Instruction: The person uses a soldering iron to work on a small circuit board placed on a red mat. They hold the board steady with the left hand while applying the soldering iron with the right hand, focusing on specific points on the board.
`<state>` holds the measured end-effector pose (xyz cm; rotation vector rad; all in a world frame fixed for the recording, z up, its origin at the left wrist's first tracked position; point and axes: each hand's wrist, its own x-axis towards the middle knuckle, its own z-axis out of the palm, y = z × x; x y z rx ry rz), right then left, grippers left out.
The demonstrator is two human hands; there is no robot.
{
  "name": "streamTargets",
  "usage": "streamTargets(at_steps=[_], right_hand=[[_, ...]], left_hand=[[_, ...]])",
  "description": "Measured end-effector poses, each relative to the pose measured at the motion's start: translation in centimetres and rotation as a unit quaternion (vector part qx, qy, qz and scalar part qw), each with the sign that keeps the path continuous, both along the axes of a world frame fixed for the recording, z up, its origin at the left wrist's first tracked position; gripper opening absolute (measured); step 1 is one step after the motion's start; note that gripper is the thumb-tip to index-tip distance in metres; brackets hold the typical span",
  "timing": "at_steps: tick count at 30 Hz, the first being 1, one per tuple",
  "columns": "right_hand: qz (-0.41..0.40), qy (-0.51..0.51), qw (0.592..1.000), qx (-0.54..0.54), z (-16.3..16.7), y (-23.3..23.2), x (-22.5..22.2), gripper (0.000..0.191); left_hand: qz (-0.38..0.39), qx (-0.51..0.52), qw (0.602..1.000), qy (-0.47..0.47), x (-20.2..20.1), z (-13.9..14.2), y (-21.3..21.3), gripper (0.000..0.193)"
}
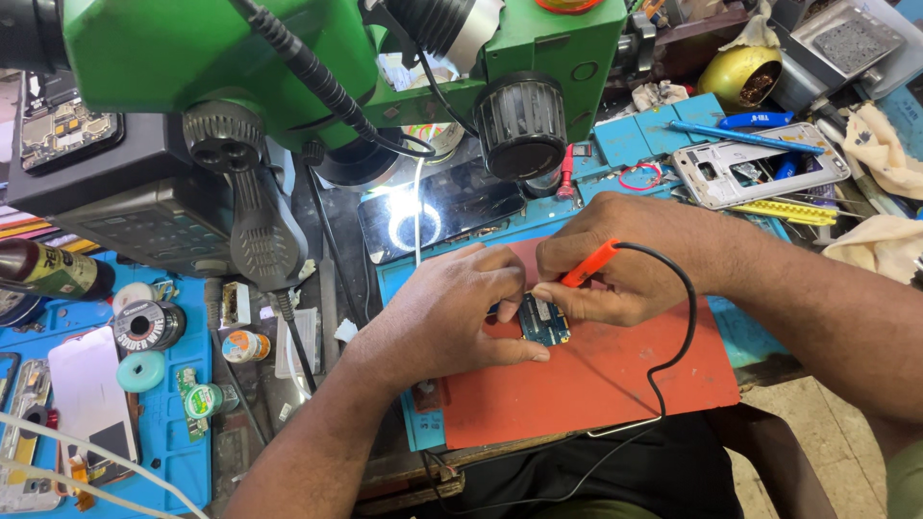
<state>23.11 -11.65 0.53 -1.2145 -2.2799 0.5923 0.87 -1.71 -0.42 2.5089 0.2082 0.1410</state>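
Note:
A small blue circuit board (pixel 544 320) lies on a red-orange mat (pixel 596 380). My left hand (pixel 452 317) presses its fingers on the board's left edge and pins it down. My right hand (pixel 615 259) grips an orange probe (pixel 588 263) whose tip points down at the board's top. A black cable (pixel 673 336) runs from the probe, loops over the mat and drops off the bench's front edge. Part of the board is hidden under my fingers.
A green microscope (pixel 317 58) hangs over the back of the bench, its ring light reflected in a dark phone (pixel 442 207). An opened white phone shell (pixel 760 168) and blue pen (pixel 740 136) lie at right. Solder spools (pixel 149 325), a bottle (pixel 48 271) and phones sit at left.

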Motion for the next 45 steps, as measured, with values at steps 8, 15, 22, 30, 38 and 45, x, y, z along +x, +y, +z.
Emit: streamTargets(at_steps=[8,15,22,30,38,45], right_hand=[[0.011,0.002,1.0,-0.003,0.0,0.0,-0.05,0.034],[0.007,0.001,1.0,-0.007,0.01,-0.02,-0.06,0.033],[0.02,0.006,1.0,-0.006,0.13,-0.07,-0.13,0.033],[0.01,0.003,1.0,-0.014,0.15,-0.03,-0.08,0.032],[0.011,0.003,1.0,-0.011,-0.05,-0.03,0.0,0.032],[0.014,0.006,1.0,-0.016,-0.13,-0.05,-0.04,0.033]], left_hand=[[0.006,-0.001,1.0,0.005,0.06,0.09,-0.05,0.053],[0.007,-0.002,1.0,0.002,0.0,0.18,-0.1,0.052],[0.009,-0.006,1.0,0.007,0.07,0.14,-0.06,0.051],[0.002,0.0,1.0,-0.006,0.02,-0.05,0.0,0.052],[0.008,-0.003,1.0,0.003,0.04,-0.01,-0.04,0.052],[0.009,-0.003,1.0,0.005,0.02,0.04,-0.05,0.052]])
